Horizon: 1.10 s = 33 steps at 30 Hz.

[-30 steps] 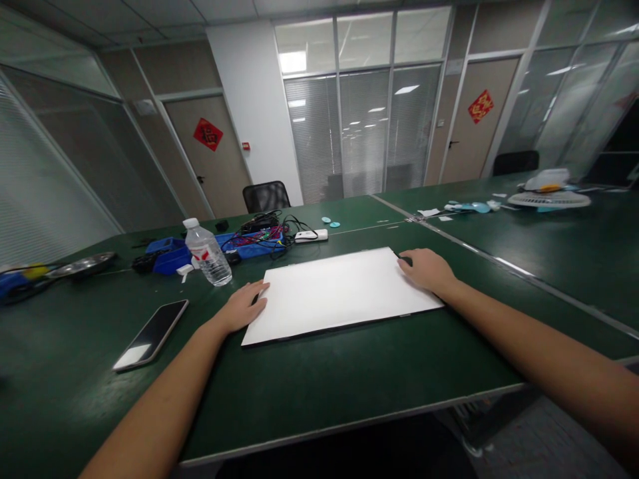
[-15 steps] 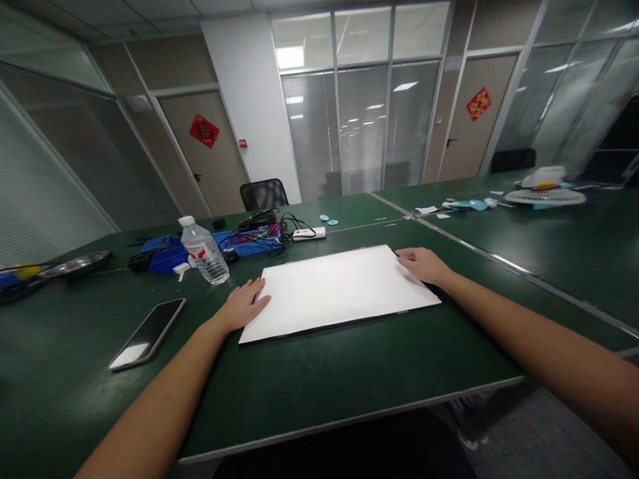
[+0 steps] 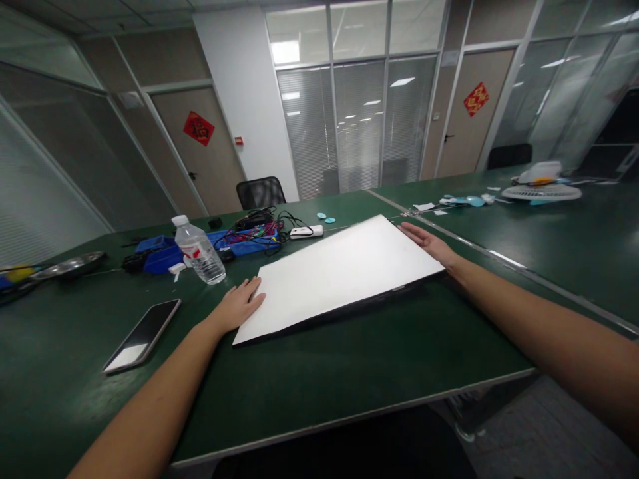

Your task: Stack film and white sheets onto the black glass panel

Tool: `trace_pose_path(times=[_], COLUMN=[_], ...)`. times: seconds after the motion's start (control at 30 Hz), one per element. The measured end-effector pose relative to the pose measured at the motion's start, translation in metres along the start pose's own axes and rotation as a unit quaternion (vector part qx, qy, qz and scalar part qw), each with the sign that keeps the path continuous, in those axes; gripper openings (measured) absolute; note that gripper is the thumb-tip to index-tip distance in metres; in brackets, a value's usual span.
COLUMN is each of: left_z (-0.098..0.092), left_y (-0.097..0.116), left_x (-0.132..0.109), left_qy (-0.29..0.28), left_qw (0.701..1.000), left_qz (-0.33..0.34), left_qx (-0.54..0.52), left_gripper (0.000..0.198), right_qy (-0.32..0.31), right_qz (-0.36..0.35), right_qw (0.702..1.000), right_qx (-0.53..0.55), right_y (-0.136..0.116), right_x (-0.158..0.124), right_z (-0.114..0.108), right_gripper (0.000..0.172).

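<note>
A thin white board (image 3: 339, 273) with a dark edge lies across the table before me, tilted: its right side is raised off the surface while its left side stays low. My left hand (image 3: 238, 306) is at the left edge, with the thumb over the top face and the fingers along the side. At the raised right edge, my right hand (image 3: 430, 245) supports the board, its fingers extended and the thumb hidden behind the panel. Left of the board stand a clear water bottle (image 3: 200, 253), leaning in view, and a phone (image 3: 142, 336) lying flat.
Blue trays (image 3: 244, 243) of tangled cables and a white power strip (image 3: 306, 231) sit beyond the bottle. A metal pan-like item (image 3: 74, 266) lies far left. A white fan (image 3: 542, 189) rests at the far right. The table's front edge (image 3: 349, 420) runs close to me.
The board's right side has risen from the table, and my right hand has gone up with it, its fingers now straighter. My left hand stays at the left edge.
</note>
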<state>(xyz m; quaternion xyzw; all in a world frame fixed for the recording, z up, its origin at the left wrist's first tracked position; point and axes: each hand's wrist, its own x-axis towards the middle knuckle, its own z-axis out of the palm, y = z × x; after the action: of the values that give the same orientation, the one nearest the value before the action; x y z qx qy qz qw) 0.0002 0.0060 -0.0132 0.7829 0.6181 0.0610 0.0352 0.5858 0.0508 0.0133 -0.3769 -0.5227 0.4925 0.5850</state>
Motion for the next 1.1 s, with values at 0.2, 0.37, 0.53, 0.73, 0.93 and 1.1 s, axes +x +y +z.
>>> trace_pose_path(times=[0.2, 0.37, 0.53, 0.73, 0.93, 1.1], left_z=[-0.004, -0.006, -0.014, -0.015, -0.022, -0.036], left_y=[0.002, -0.002, -0.016, -0.015, 0.004, 0.024], left_x=[-0.003, -0.003, -0.004, -0.003, -0.009, -0.017], left_qy=[0.015, 0.027, 0.04, 0.094, 0.187, 0.149], left_qw=[1.0, 0.998, 0.986, 0.979, 0.972, 0.984], left_qz=[0.009, -0.005, 0.037, 0.095, 0.135, 0.099], left_qx=[-0.007, -0.053, -0.16, -0.151, -0.053, -0.022], left_gripper=[0.088, 0.084, 0.076, 0.076, 0.054, 0.055], right_qy=[0.03, 0.055, 0.117, 0.137, 0.168, 0.16], right_qz=[-0.108, -0.166, -0.128, -0.096, -0.076, -0.202], right_qw=[0.993, 0.979, 0.984, 0.985, 0.98, 0.956], right_qx=[-0.046, -0.109, -0.049, -0.038, -0.075, -0.14], right_y=[0.008, 0.014, 0.015, 0.018, 0.019, 0.008], right_x=[0.001, 0.001, 0.003, 0.002, 0.003, -0.003], right_z=[0.005, 0.007, 0.005, 0.001, 0.001, 0.005], right_gripper=[0.07, 0.037, 0.023, 0.019, 0.028, 0.026])
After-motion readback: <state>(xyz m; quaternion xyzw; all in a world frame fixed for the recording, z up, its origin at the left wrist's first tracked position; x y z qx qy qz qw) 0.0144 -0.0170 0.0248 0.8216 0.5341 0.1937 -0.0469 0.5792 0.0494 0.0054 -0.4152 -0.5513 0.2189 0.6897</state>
